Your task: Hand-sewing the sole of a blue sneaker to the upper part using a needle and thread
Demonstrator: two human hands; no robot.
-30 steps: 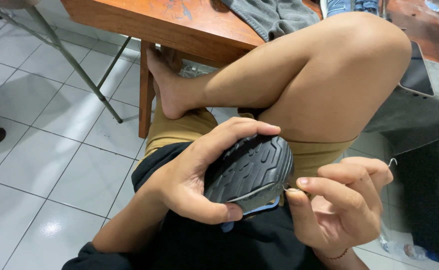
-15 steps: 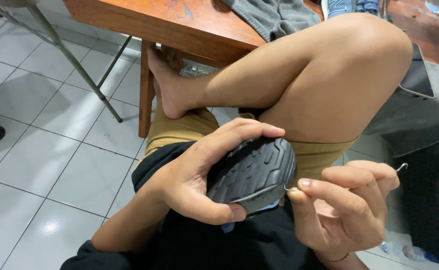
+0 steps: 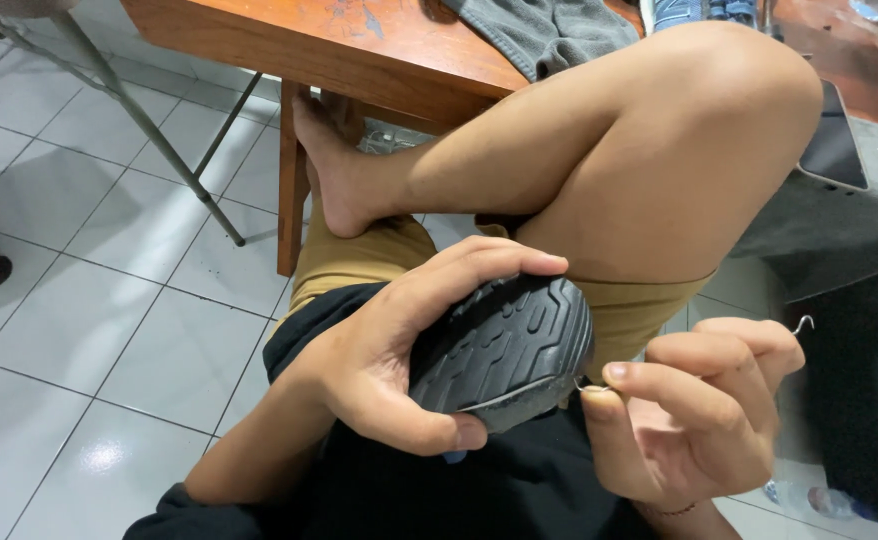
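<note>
Your left hand [image 3: 379, 365] clamps the black rubber-soled shoe [image 3: 504, 350] sole-up over your lap, while your right hand [image 3: 694, 415] pinches a thin hooked metal needle [image 3: 804, 322] at the sole's edge; stitching looks unfinished.

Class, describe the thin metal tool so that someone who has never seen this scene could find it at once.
Start at the raised bare knee and drop to the black shoe sole held by the left hand. Just right of it, the right hand pinches a thin metal hook. Its curled end poking past the knuckles sets it apart.
</note>
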